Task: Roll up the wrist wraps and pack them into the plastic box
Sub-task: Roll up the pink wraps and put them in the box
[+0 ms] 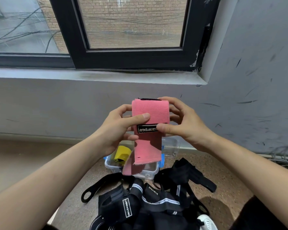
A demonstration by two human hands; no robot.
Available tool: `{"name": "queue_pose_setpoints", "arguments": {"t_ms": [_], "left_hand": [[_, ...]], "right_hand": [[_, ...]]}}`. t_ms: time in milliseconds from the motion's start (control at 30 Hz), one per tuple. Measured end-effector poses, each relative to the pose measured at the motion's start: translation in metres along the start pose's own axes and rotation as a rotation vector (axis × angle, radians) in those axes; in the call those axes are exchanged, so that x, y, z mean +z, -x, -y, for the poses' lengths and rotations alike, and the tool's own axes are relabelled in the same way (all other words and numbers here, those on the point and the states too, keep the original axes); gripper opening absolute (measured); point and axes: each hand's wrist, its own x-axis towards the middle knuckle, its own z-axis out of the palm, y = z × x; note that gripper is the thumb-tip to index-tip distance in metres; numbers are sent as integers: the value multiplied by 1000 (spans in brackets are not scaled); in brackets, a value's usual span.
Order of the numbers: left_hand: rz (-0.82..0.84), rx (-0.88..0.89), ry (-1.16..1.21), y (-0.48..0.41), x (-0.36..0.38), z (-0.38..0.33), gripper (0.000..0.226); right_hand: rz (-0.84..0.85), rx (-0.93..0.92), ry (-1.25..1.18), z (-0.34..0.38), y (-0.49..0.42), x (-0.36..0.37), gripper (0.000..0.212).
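A pink wrist wrap (150, 113) is held up in front of me, its top part rolled and its loose tail hanging down. My left hand (121, 128) grips the roll from the left, thumb pressed on its front. My right hand (181, 120) grips it from the right, thumb on the black label. Below on the floor stands a clear plastic box (148, 172) with blue clips. A rolled yellow wrap (122, 154) lies inside it. A pile of black wrist wraps (148, 201) lies nearer to me.
A grey wall and a window sill (106, 75) rise just behind the box. Grey cables (284, 156) lie on the floor at the right. A white shoe (206, 223) shows at the bottom edge next to the black pile.
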Motion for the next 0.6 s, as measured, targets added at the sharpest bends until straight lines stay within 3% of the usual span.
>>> {"name": "queue_pose_setpoints", "arguments": {"t_ms": [133, 400, 600], "left_hand": [[-1, 86, 13, 1, -2, 2, 63], [2, 235, -92, 2, 0, 13, 65], [54, 86, -128, -1, -2, 13, 66]], "right_hand": [[115, 179, -179, 7, 0, -3, 61], [84, 252, -366, 13, 4, -3, 48], [25, 166, -410, 9, 2, -6, 55]]}}
